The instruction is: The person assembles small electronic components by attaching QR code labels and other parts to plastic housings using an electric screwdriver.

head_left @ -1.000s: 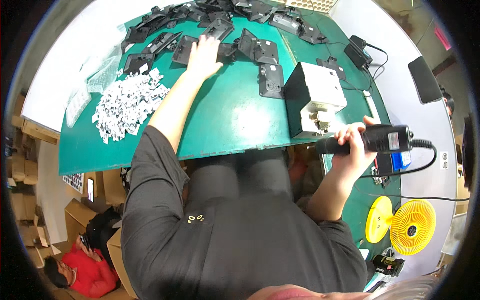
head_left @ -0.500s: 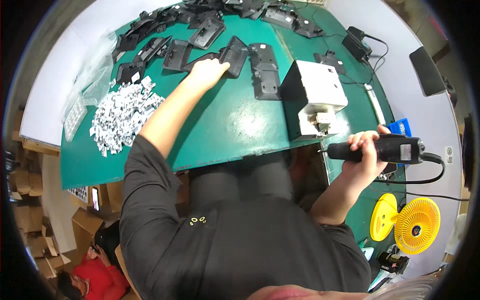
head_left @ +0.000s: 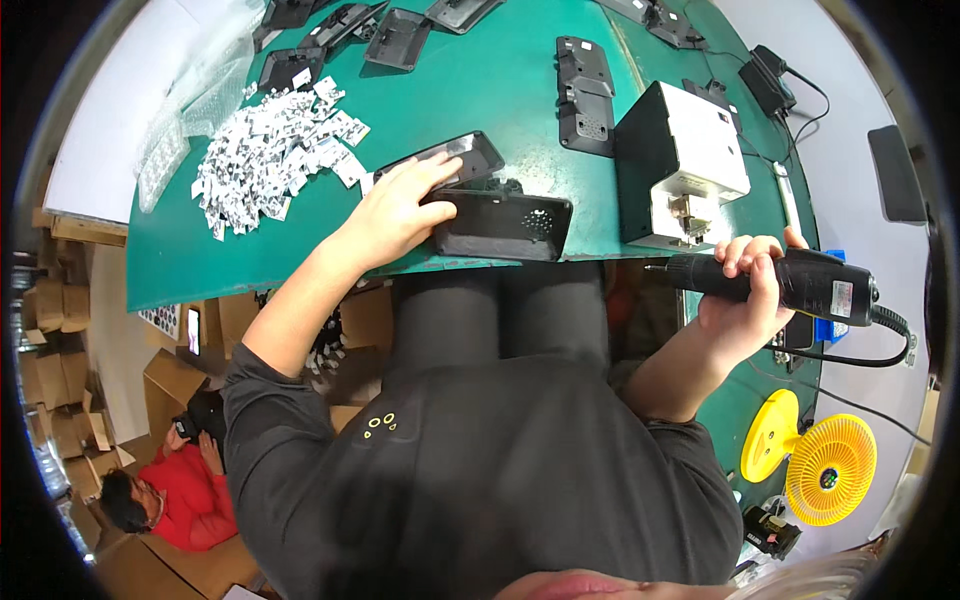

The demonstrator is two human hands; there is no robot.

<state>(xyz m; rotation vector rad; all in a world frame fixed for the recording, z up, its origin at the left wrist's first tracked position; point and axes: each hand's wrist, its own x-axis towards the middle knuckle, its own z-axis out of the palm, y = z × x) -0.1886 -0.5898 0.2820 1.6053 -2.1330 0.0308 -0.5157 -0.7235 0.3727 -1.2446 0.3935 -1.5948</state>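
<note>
My left hand (head_left: 398,212) is at the table's near edge, with its thumb and fingers on a black plastic housing (head_left: 500,228). Two shallow tray-like sections make up this housing, joined along the middle, and a cluster of small round holes shows in the nearer one. My palm hides its left end. Over on the right, my right hand (head_left: 748,290) is wrapped round a black electric screwdriver (head_left: 815,287), held level, its bit pointing left past the table edge. Another black housing (head_left: 585,95) lies farther back, left of a black-and-white box-shaped device (head_left: 690,150).
A heap of small white pieces (head_left: 265,160) lies left of my left hand, beside clear bubble wrap (head_left: 165,160). More black housings (head_left: 398,40) are at the back. On the right are a power adapter (head_left: 768,82), cables and a yellow fan (head_left: 830,470). A person in red (head_left: 190,490) sits lower left.
My left hand has brought a black housing from the back of the table to its near edge. The screwdriver in my right hand has shifted slightly right and up.
</note>
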